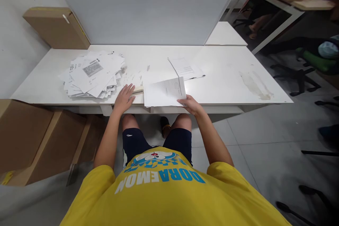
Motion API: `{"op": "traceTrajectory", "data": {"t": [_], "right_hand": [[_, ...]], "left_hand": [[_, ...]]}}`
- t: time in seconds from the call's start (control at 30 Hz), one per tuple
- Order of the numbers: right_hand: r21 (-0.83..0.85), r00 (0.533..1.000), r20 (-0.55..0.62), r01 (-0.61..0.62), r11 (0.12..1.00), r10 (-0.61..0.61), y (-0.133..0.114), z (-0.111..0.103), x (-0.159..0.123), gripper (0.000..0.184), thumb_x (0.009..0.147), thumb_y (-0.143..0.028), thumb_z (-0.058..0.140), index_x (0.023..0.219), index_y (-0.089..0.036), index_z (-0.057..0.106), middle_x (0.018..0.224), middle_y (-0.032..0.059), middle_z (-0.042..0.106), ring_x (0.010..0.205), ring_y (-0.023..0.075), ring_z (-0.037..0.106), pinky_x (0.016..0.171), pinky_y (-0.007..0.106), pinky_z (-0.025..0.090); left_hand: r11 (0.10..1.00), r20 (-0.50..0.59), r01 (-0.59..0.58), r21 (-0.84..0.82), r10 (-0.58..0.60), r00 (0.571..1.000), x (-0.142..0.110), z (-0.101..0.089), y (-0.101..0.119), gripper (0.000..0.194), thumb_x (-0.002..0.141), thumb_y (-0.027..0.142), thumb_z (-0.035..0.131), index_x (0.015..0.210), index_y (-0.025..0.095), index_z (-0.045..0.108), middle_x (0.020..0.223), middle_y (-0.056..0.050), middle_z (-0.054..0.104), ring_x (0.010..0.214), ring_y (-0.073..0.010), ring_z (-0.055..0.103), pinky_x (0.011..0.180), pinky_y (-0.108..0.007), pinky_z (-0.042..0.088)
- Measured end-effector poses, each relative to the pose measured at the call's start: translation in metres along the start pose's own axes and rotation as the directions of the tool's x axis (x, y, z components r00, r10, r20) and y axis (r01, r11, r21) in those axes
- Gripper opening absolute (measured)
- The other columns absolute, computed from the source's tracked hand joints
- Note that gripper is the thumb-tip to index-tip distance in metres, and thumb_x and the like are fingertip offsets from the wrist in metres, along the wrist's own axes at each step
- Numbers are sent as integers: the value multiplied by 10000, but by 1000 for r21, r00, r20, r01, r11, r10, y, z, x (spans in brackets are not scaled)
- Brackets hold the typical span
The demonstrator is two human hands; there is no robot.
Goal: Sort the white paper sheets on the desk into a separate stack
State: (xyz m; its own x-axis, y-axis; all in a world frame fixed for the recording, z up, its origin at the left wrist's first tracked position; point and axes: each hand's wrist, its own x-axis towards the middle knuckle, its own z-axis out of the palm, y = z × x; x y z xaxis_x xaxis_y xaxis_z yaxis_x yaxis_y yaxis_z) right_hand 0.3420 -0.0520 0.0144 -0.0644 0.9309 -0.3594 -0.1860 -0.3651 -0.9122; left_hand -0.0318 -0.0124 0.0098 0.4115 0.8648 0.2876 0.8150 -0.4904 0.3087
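At the desk's front edge, my right hand (pixel 192 105) pinches the lower right corner of a white paper sheet (pixel 161 92). The sheet shows faint print and a folded or overlapping strip along its right side. My left hand (pixel 124 99) lies with fingers spread on the desk, left of the sheet. Close to its fingertips is a narrow beige object (pixel 138 90), partly covered by the sheet; its kind is unclear. Behind the held sheet lie more printed papers (pixel 185 67) with a thin dark edge.
A messy pile of printed papers (pixel 92 74) sits on the white desk (pixel 225 77) at left. A cardboard box (pixel 58 28) stands behind it. Larger cardboard boxes (pixel 53 141) are at the desk's left front. A grey panel (pixel 148 7) closes the back. Office chairs (pixel 299 74) stand right.
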Motion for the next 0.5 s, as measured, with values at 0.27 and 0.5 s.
{"op": "traceTrajectory", "data": {"t": [0.27,0.5], "right_hand": [[-46,997,38,-62,997,64,-6,21,5,298,562,-175,776,850,-166,696,883,79,752,853,245,688,714,338,564],[-49,992,38,-117,992,119,-13,23,-2,294,608,-144,752,894,-159,687,960,109,745,912,246,683,728,323,596]], "left_hand": [[1000,-17,4,3,-4,1000,3,-3,0,549,1025,457,278,1482,206,450,1572,-66,414,1522,-281,228,1232,-496,230],[994,2,-63,85,63,998,12,-14,-3,504,931,210,382,1404,217,555,1445,-45,570,1525,-277,224,1258,-552,122]]}}
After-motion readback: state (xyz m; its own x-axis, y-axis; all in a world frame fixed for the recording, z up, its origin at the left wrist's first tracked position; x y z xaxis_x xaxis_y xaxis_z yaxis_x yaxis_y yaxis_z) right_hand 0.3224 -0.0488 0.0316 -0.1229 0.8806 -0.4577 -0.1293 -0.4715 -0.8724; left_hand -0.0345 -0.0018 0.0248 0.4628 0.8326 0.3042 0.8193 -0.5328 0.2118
